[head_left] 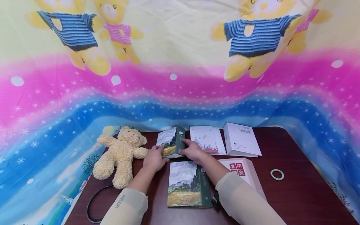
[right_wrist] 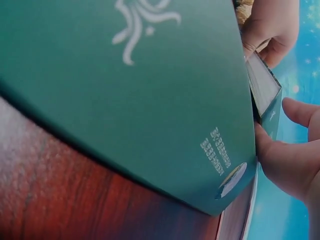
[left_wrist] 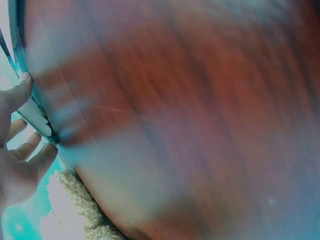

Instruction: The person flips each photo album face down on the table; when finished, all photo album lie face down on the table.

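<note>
A photo album [head_left: 170, 142] with a painted landscape cover and a green spine is at the back of the table, between both hands. My left hand [head_left: 154, 160] grips its lower left corner, fingers on the cover side. On the spine side, my right hand [head_left: 193, 150] holds it with thumb and fingers apart along the green edge. The album's page block [right_wrist: 262, 84] shows in the right wrist view. Nearer to me lies a second, matching photo album [head_left: 184, 184]; its green spine [right_wrist: 125, 100] fills much of the right wrist view.
A plush bear [head_left: 122, 156] sits left, with a black hoop [head_left: 89, 206] below it. To the right are a white booklet [head_left: 203, 140], a white book [head_left: 243, 140], a book with red characters [head_left: 244, 173] and a pale green ring [head_left: 277, 174]. A printed cloth [head_left: 174, 93] hangs behind.
</note>
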A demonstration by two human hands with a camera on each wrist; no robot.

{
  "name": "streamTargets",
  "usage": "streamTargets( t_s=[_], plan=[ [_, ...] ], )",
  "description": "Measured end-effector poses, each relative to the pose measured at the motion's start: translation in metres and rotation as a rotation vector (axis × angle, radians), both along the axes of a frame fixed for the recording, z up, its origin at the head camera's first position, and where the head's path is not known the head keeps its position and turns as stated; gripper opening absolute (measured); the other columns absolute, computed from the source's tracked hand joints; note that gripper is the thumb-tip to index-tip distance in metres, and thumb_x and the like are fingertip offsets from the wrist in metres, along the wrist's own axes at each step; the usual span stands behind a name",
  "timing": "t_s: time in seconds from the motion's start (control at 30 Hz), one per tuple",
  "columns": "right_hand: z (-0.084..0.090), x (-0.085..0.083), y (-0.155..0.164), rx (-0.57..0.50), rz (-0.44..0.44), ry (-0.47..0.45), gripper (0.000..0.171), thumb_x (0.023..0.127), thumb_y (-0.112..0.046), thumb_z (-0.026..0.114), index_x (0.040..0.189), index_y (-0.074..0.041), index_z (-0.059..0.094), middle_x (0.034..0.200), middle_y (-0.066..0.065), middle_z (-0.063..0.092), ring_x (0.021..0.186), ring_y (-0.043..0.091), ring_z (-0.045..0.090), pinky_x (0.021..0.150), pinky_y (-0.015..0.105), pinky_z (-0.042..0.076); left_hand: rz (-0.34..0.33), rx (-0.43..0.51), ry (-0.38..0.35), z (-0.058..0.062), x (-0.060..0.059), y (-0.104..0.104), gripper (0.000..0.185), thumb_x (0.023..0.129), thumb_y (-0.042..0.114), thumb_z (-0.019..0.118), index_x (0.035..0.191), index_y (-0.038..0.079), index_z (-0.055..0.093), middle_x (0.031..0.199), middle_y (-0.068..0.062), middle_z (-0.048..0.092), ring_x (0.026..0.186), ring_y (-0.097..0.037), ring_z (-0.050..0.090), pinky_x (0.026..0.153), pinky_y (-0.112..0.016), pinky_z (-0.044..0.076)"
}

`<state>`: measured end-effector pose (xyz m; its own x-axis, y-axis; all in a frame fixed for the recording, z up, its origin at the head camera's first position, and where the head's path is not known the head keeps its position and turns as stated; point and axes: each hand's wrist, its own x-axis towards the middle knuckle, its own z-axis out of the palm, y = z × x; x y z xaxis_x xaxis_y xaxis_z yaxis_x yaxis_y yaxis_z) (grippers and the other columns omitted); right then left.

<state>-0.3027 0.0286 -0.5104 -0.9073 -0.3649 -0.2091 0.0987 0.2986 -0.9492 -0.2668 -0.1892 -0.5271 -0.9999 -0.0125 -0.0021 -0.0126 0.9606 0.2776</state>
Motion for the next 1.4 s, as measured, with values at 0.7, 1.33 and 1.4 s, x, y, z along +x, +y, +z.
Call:
streamTargets(
  t_s=[0.7, 1.33, 1.4],
  plan=[
    [0.004, 0.005, 0.006, 0.125, 0.080, 0.044, 0.078, 0.098, -0.019, 0.072, 0.164, -0.010, 0.031, 0.163, 0.020, 0.037, 0.146, 0.041, 0.039, 0.111, 0.056, 0.042, 0.032, -0.072, -0.038, 0.006, -0.009, 0.008, 0.073, 0.092, 0.040, 0.080, 0.156, 0.020, 0.050, 0.146, -0.013, 0.052, 0.125, -0.034, 0.054, 0.087, -0.049, 0.056],
    [0.008, 0.012, 0.012, 0.096, 0.134, 0.057, 0.080, 0.098, -0.008, 0.070, 0.163, -0.001, 0.024, 0.166, 0.020, 0.030, 0.147, 0.039, 0.039, 0.114, 0.051, 0.042, 0.001, -0.127, -0.025, 0.002, -0.006, 0.010, 0.070, 0.095, 0.039, 0.076, 0.157, 0.021, 0.049, 0.143, -0.013, 0.052, 0.123, -0.034, 0.053, 0.078, -0.046, 0.057],
    [0.009, 0.012, 0.013, 0.078, 0.128, 0.048, 0.079, 0.098, -0.008, 0.070, 0.163, -0.001, 0.025, 0.165, 0.021, 0.032, 0.148, 0.039, 0.038, 0.114, 0.051, 0.041, 0.004, -0.129, -0.025, 0.004, -0.005, 0.010, 0.070, 0.095, 0.039, 0.076, 0.157, 0.021, 0.049, 0.145, -0.013, 0.052, 0.124, -0.034, 0.052, 0.080, -0.046, 0.057]
  ],
)
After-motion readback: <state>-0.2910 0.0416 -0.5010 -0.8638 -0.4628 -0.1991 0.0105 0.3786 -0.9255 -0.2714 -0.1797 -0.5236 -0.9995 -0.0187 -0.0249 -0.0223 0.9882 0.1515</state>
